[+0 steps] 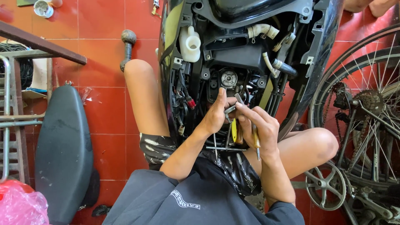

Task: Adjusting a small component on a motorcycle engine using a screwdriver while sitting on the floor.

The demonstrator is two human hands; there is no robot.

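I sit on the floor facing the opened body of a black scooter (250,54), its engine parts and hoses exposed. My left hand (216,114) reaches into the engine bay and pinches a small metal part (230,109) just below a round metal cap (228,78). My right hand (260,129) meets it from the right, fingertips on the same metal part, with a slim metal tool (256,143) tucked in the palm and pointing down. A yellow-handled tool (234,130) shows between the two hands. What the fingers grip is partly hidden.
A detached black scooter seat (62,154) lies on the red tiled floor (104,62) at left, beside a metal rack (10,121). A bicycle wheel, chain and crank (362,137) stand at right. A white reservoir (190,43) sits inside the scooter. A pink bag (21,206) is at lower left.
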